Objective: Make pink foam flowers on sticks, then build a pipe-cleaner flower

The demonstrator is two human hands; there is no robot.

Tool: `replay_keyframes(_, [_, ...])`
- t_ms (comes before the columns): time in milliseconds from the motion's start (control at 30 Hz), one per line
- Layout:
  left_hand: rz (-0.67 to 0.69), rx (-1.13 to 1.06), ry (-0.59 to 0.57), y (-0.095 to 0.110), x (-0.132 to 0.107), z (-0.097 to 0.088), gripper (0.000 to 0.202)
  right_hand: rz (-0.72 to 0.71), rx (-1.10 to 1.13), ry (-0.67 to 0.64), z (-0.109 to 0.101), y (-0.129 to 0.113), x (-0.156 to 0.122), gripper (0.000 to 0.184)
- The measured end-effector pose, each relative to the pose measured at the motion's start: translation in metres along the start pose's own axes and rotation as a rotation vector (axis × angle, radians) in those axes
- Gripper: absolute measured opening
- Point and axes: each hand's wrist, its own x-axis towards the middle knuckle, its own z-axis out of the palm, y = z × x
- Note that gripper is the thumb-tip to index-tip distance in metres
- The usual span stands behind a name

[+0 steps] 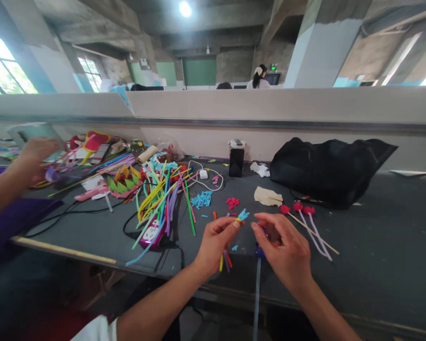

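My left hand (215, 244) is closed, pinching a small bundle of coloured pipe-cleaner pieces; a blue paper flower (243, 215) sticks up from its fingertips and orange, yellow and purple ends (225, 260) hang below the palm. My right hand (287, 248) is curled beside it, fingertips close to the flower, with a blue stick (257, 279) running down from under it past the table edge. Both hands hover over the dark grey table (376, 255) near its front edge.
A heap of coloured pipe cleaners (161, 199) lies left of my hands. Three red flowers on sticks (305, 220) lie to the right. A black bag (326, 168), a phone (236, 162) and a white charger cable (204, 174) sit behind. Another person's hand (35, 151) works at far left.
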Motion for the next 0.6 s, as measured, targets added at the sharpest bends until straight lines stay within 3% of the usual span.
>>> replay_keyframes(167, [-0.055,-0.116,-0.070,0.0003,0.0026,-0.0052,0.028,0.123,0.069,0.003,-0.0002,0.0023,-0.0013,0.013])
replay_keyframes(400, [-0.093,-0.188,-0.092,-0.0006,0.0061,-0.0086,0.029,0.456,0.500,-0.130,-0.0004,0.0044,0.0020,0.019])
replay_keyframes(600, [-0.087,-0.191,-0.103,0.0017,0.0061,-0.0087,0.031,0.402,0.502,-0.165,0.0039,0.0013,-0.0020,0.019])
